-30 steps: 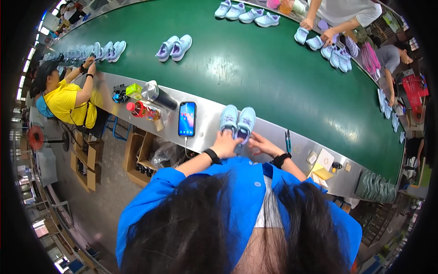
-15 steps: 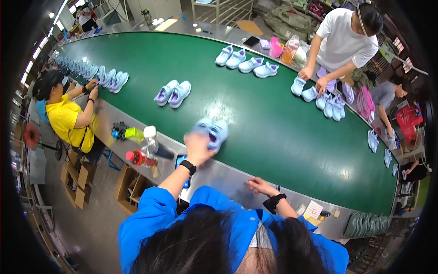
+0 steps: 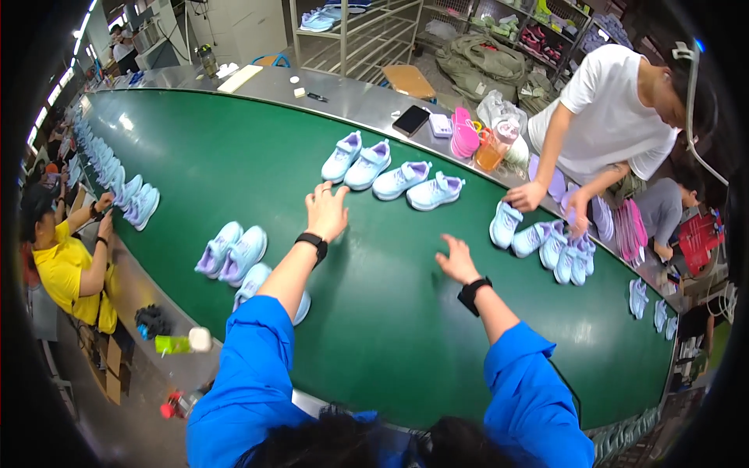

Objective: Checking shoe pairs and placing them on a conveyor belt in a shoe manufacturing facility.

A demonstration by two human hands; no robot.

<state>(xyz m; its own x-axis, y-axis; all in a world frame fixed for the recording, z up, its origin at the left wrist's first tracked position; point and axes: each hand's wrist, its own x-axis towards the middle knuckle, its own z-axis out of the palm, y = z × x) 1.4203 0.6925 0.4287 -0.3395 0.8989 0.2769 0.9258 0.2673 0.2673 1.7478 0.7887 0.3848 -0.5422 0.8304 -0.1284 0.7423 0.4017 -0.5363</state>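
Note:
My left hand (image 3: 325, 212), fingers apart, reaches over the green belt just short of a row of pale blue sneakers with lilac linings. Its fingertips are nearest the leftmost sneaker (image 3: 342, 158) and the one beside it (image 3: 367, 166); whether they touch is hard to tell. Nothing is in my right hand (image 3: 459, 260), open above the belt below the row's right-end sneaker (image 3: 435, 192). Left of my left forearm stands a pair of matching sneakers (image 3: 244, 256). Another pair (image 3: 253, 282) is partly hidden behind that forearm.
Across the green belt (image 3: 374, 312), a person in white (image 3: 608, 93) handles several sneakers (image 3: 546, 243). A person in yellow (image 3: 66, 269) works at the left beside a long shoe row. Along the far edge lie a phone (image 3: 411, 120), pink insoles (image 3: 465, 134) and an orange drink container (image 3: 491, 150).
My left hand has let go of the near pair and stretched forward to the far row. My right hand has moved forward over the belt. The view has shifted, and the shoes appear further left.

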